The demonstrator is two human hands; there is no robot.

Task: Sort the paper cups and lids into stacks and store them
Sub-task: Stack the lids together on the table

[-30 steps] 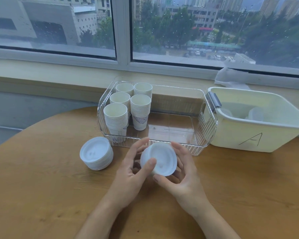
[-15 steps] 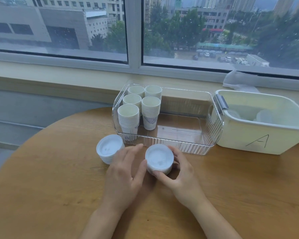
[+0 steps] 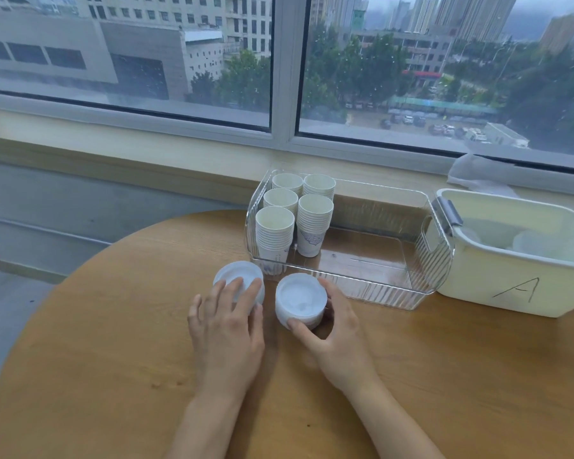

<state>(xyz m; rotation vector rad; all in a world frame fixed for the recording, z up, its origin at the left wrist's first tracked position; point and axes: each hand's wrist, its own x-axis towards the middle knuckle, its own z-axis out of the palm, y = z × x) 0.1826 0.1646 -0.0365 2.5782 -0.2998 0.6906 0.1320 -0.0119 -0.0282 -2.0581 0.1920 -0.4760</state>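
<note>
White plastic lids sit in two stacks on the table [image 3: 113, 326], just in front of the clear bin [image 3: 434, 260], prob staged there so both can go in beside the paper cup stacks [image 3: 295, 217] filling its left end. Right hand [image 3: 338, 329] curls round the right lid stack [image 3: 300, 299], thumb & fingers clamped on its sides. Left hand [image 3: 227, 329] is spread flat, fingertips resting on the left lid stack [image 3: 237, 276], not gripping. Cream tub marked A [image 3: 517, 286] holds a few more lids.
</note>
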